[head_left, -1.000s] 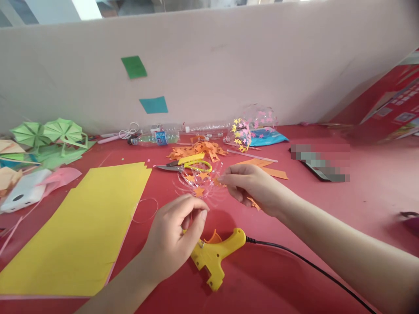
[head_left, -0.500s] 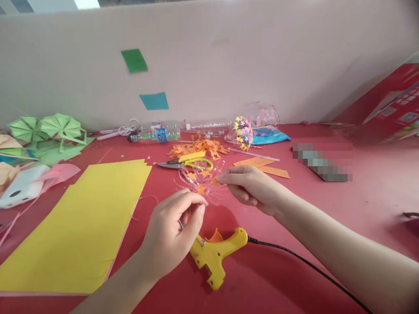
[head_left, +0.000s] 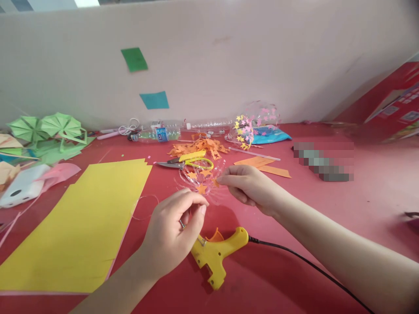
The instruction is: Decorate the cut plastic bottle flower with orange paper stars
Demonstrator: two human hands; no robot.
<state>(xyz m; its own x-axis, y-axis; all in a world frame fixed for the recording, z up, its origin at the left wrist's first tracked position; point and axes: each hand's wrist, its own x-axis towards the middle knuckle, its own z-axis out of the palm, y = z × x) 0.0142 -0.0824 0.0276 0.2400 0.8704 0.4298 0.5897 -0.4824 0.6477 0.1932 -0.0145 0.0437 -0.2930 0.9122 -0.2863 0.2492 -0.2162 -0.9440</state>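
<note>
My right hand (head_left: 247, 185) pinches a small orange paper star (head_left: 216, 182) between thumb and forefinger. The star is against the edge of a clear plastic piece (head_left: 188, 181) cut into thin curling strips. Other orange stars (head_left: 201, 189) sit on that piece. My left hand (head_left: 176, 226) is closed just in front of the plastic, its thumb near the bent forefinger; what lies between them is too hard to see. Below the left fingers lies a yellow glue gun (head_left: 214, 257), its nozzle end hidden by the hand.
Yellow-handled scissors (head_left: 196, 162) and a pile of orange paper cutouts (head_left: 199, 147) lie behind the plastic. Yellow sheets (head_left: 72, 222) are at left. Plastic bottles (head_left: 157, 133) and star-covered plastic (head_left: 242, 131) stand along the wall. The black cord (head_left: 304, 261) runs under my right arm.
Almost nothing differs. Both hands keep their places, and the orange star stays in my right fingertips with only a very slight shift of the view.
</note>
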